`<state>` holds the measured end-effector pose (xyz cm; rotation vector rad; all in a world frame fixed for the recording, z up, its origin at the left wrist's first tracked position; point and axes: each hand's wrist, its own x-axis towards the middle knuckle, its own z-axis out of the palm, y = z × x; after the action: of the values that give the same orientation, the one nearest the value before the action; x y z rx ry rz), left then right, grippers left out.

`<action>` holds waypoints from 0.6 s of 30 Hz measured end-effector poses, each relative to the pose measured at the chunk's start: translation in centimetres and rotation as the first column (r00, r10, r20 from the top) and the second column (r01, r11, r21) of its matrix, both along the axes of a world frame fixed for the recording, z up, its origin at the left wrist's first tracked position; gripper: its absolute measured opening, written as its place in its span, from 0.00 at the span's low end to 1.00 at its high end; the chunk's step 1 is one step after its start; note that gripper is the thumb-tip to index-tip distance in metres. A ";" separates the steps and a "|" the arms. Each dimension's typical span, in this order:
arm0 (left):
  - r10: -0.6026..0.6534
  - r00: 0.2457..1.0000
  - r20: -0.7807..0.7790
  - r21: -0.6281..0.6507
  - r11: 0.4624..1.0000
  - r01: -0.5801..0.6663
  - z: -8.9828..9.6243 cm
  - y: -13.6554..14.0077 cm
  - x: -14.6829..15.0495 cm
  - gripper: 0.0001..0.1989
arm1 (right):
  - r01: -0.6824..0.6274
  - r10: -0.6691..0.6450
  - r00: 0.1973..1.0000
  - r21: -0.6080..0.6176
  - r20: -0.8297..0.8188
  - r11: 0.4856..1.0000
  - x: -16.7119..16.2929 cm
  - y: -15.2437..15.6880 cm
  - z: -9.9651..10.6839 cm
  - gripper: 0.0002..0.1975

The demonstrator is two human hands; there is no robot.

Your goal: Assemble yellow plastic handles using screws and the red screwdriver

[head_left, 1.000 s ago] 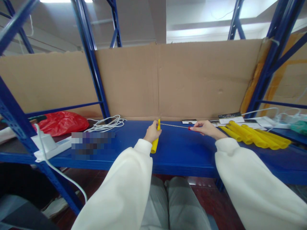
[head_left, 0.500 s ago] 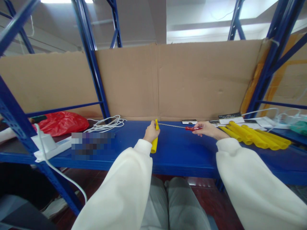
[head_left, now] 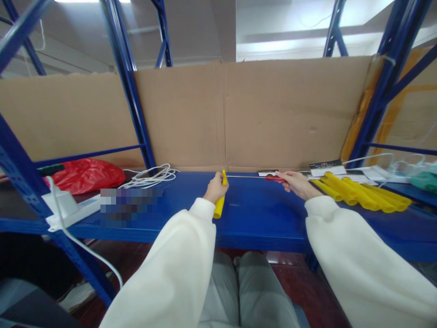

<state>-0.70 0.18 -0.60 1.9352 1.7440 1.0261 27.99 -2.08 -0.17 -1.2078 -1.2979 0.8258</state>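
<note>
My left hand [head_left: 215, 187] is closed around a yellow tube [head_left: 219, 206], which it holds nearly upright, leaning a little, over the blue shelf [head_left: 262, 214]. My right hand [head_left: 294, 183] grips the red handle of a screwdriver [head_left: 275, 178]. The long metal shaft runs level to the left, and its tip reaches the upper part of the tube by my left fingers. Whether the tip is inside the tube or only against it, I cannot tell. Several more yellow tubes [head_left: 365, 195] lie side by side to the right of my right hand.
A cardboard sheet [head_left: 273, 114] stands along the back between blue posts [head_left: 131, 86]. On the left are a coiled white cable [head_left: 153, 176], a red plastic bag [head_left: 94, 175] and a white power strip [head_left: 77, 212]. White-and-black cards [head_left: 327, 168] lie behind the loose tubes.
My right hand and the screwdriver handle have shifted slightly right and up, and the shaft now lies more level. My left hand keeps its hold on the tube.
</note>
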 end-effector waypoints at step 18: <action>0.028 0.999 -0.026 0.030 0.999 -0.027 -0.4 0.4 -0.3 0.17 | -0.150 0.145 0.988 -0.161 -0.048 0.975 1.1 -1.0 1.1 0.15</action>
<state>-1.03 0.62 -0.95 1.9565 1.7841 1.0461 29.10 -3.11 0.97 -1.2299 -1.3226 1.0749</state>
